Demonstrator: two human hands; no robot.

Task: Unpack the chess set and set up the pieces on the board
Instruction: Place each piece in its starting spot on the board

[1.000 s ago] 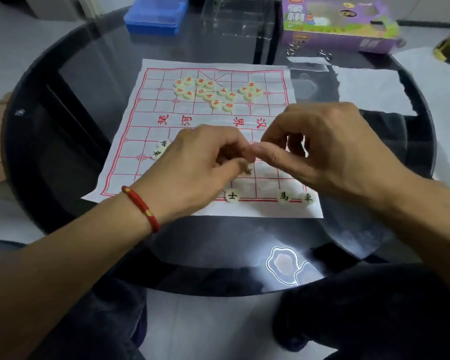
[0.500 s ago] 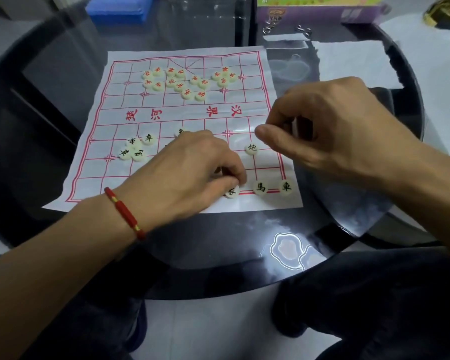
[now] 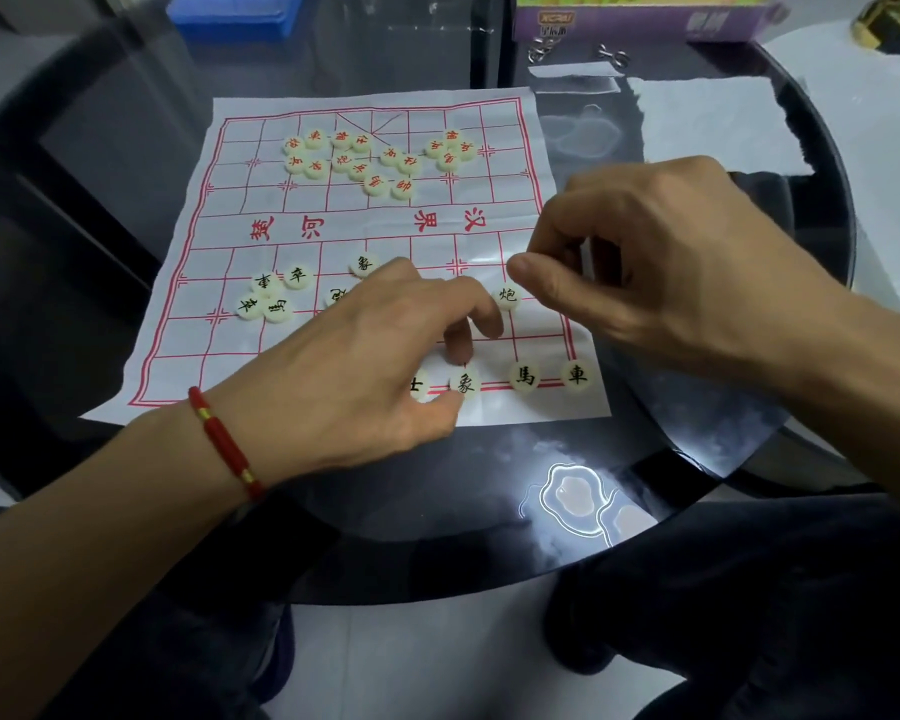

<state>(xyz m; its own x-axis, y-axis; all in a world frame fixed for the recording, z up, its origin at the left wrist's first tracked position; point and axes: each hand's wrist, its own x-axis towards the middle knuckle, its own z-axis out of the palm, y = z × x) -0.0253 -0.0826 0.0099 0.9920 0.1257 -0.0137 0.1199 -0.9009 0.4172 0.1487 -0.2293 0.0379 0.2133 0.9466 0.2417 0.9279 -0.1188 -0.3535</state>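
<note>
Chess pieces [image 3: 271, 296] with black characters wait loose at nine o'clock on the paper board [image 3: 230, 241]; the left hand [image 3: 375, 356] pinches the elephant piece [image 3: 463, 383] onto the six o'clock back row, likely aligning it; whether the curled right hand [image 3: 661, 262] holds anything is unclear

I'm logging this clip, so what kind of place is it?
Probably a home room: a round dark glass table holding a paper xiangqi board, a purple game box, and a tiled floor below.
</note>
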